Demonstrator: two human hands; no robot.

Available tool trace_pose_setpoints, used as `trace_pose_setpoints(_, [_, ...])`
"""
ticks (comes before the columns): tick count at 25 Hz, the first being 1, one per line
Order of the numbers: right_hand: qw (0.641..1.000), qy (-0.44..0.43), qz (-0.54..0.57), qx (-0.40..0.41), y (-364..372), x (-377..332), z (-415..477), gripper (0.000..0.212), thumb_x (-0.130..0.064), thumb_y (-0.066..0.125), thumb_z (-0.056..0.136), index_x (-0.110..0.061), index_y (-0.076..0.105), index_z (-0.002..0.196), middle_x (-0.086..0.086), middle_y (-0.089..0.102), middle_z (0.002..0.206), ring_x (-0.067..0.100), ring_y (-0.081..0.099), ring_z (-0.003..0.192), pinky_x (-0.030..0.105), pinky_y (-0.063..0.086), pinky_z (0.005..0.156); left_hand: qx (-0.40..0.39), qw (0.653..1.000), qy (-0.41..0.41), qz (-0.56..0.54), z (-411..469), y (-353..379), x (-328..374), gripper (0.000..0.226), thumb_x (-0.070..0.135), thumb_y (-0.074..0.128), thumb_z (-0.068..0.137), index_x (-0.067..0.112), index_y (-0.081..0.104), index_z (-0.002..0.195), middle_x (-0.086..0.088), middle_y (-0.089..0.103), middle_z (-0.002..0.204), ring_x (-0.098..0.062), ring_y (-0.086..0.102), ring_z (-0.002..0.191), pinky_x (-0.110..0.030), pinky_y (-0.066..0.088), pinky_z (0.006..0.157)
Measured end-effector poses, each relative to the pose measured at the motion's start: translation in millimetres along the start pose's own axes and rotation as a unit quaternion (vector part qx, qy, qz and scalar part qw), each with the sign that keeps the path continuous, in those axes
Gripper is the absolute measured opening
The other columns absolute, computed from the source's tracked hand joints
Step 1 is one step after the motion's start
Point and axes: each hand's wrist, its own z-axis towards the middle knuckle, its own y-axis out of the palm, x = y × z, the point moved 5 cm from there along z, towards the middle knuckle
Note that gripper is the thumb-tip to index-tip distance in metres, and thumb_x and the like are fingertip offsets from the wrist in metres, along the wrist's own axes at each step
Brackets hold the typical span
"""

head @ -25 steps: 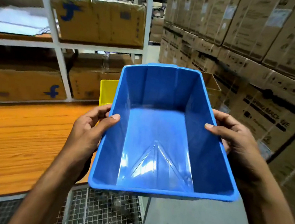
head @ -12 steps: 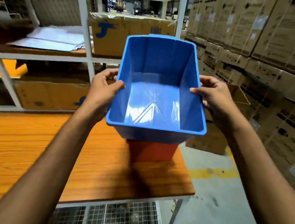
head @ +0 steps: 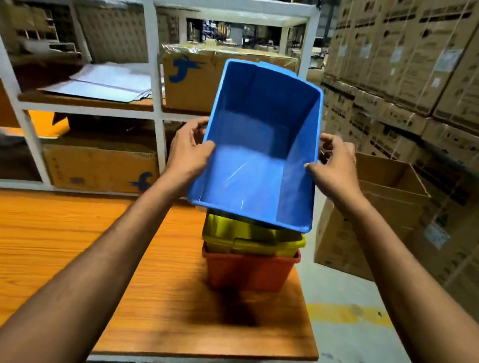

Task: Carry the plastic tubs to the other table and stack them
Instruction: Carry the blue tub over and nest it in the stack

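I hold an empty blue plastic tub [head: 261,159] by its two long sides, tilted with its open top toward me. My left hand [head: 189,148] grips the left rim and my right hand [head: 337,167] grips the right rim. Just below it, a yellow tub [head: 251,238] sits nested in an orange-red tub [head: 247,270], both standing at the right end of the wooden table [head: 66,264]. The blue tub's near edge hangs right above the yellow tub's rim; whether they touch is hidden.
A white shelf rack [head: 152,89] with cardboard boxes and paper sheets stands behind the table. An open cardboard box [head: 382,207] sits on the floor to the right, in front of a tall wall of stacked cartons [head: 447,72]. Wire mesh runs under the table.
The blue tub has moved forward and down over the stack at the table's right end. The yellow tub now shows beneath it. Both hands keep their grip.
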Motion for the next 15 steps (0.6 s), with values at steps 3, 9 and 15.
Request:
trace_pose_setpoints(3, [0.971, -0.168, -0.123, 0.115, -23.0, -37.9, -8.4, 0.063, -0.009, 0.063, 0.078, -0.025, 0.052, 0.138, 0.007, 0.044, 0.133, 0.026, 0.041, 0.128, 0.039, 0.045, 0.098, 0.017, 0.984, 0.122, 0.132, 4.2, 8.4, 34.6, 0.040, 0.010, 0.060, 0.079, 0.023, 0.068, 0.116, 0.006, 0.071, 0.105, -0.010, 0.068, 0.091, -0.039, 0.059, 0.081])
trace_pose_setpoints(9, [0.857, -0.419, -0.278, 0.114, -23.0, -107.9, -4.3, 0.068, -0.016, 0.071, 0.074, -0.018, 0.055, 0.140, 0.009, 0.054, 0.141, 0.031, 0.044, 0.129, 0.039, 0.040, 0.103, 0.031, 0.850, 0.363, 0.380, -3.6, 35.9, 103.9, 0.027, 0.006, 0.071, 0.082, 0.011, 0.066, 0.107, -0.009, 0.066, 0.102, -0.031, 0.066, 0.087, -0.046, 0.056, 0.070])
trace_pose_setpoints(15, [0.782, -0.495, -0.299, 0.232, -35.8, -116.6, 4.8, 0.022, -0.022, 0.058, 0.096, -0.017, 0.072, 0.112, 0.007, 0.072, 0.109, 0.036, 0.063, 0.100, 0.044, 0.041, 0.085, 0.113, 0.744, 0.463, 0.468, -8.0, 45.9, 125.5, 0.015, 0.006, 0.064, 0.092, 0.009, 0.068, 0.106, -0.012, 0.066, 0.100, -0.032, 0.062, 0.083, -0.044, 0.052, 0.062])
